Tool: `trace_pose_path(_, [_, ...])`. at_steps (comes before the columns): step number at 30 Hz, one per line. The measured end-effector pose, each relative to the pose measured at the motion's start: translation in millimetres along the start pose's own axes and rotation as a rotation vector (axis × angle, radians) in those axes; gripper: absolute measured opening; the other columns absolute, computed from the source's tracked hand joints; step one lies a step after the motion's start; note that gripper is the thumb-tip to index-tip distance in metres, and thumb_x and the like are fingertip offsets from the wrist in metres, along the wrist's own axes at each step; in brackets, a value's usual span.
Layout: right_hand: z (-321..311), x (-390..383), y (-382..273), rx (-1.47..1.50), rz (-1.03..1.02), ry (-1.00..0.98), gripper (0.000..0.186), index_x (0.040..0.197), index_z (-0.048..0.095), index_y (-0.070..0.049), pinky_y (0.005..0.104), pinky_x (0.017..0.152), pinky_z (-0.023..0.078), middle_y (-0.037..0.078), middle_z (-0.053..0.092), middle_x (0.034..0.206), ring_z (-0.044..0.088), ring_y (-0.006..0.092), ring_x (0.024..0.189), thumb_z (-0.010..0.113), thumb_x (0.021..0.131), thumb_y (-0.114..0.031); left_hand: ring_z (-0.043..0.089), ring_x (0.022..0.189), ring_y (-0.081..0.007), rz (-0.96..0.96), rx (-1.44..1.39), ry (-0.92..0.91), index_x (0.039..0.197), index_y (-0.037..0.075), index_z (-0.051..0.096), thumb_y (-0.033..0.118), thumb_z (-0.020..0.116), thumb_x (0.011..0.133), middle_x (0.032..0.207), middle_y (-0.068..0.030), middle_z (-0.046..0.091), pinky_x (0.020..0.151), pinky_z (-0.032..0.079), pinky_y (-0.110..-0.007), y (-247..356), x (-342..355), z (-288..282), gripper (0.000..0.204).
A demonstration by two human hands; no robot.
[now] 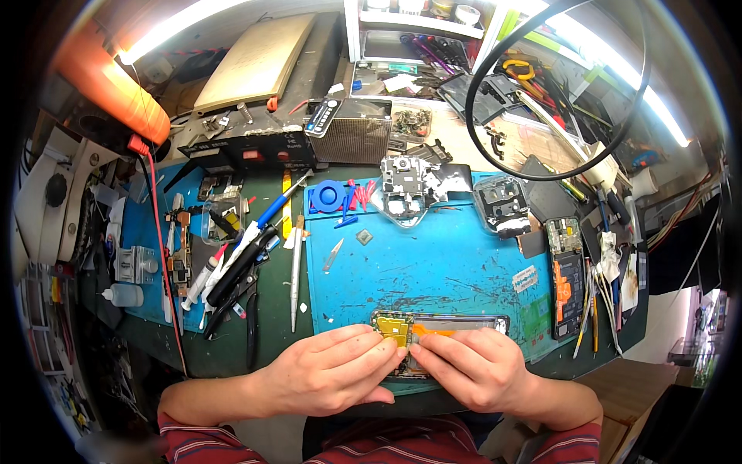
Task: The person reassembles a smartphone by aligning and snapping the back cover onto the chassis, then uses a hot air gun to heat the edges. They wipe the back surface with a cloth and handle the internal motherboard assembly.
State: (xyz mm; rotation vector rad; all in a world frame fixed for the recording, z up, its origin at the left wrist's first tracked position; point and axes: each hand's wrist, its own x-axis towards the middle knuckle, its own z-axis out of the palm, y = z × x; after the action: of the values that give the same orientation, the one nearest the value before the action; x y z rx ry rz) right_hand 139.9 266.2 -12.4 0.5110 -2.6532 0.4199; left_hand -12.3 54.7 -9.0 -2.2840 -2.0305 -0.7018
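Note:
An opened phone [464,319] lies sideways at the mat's near edge, its inside facing up. A gold-coloured plate [393,329] covers part of the circuit board at its left end, and an orange flex cable [430,330] runs to the right of that. My left hand [332,373] rests over the phone's left end, thumb and fingers pinched together at the plate's lower right corner. Closed in a similar pinch, my right hand [475,366] lies over the phone below the orange cable. The fingertips of both hands almost meet, and whatever is between them is hidden.
Beyond the phone on the blue mat [402,271] lie a blade [333,255], a small chip [364,237] and a blue ring-shaped holder [329,196]. Another opened phone [566,282] lies right, beside thin tools. Pliers [252,329] and tweezers [296,274] lie left. A black cable [469,100] loops overhead.

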Motion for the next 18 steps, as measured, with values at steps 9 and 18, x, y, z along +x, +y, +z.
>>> trace_pose_path(9, [0.7,-0.4,-0.6,0.015,0.013,0.005,0.030,0.104,0.073,-0.002,0.0248,0.058,0.044,0.008,0.068,0.104,0.061,0.0133,0.075,0.067,0.076,-0.010,0.064,0.104,-0.0221,-0.001,0.000,0.004,0.118,0.001,0.071,0.038,0.072,0.085,0.116,-0.0085,0.065,0.095,0.055,-0.036,-0.2,-0.5,0.3,0.048])
trace_pose_path(18, [0.5,-0.7,-0.7,0.018,0.017,0.002,0.030,0.104,0.073,-0.001,0.0251,0.059,0.045,0.008,0.067,0.104,0.062,0.0136,0.076,0.067,0.076,-0.010,0.064,0.104,-0.0217,0.001,-0.008,0.017,0.115,0.000,0.070,0.038,0.071,0.084,0.114,-0.0089,0.064,0.097,0.054,-0.036,-0.5,0.3,1.1,0.050])
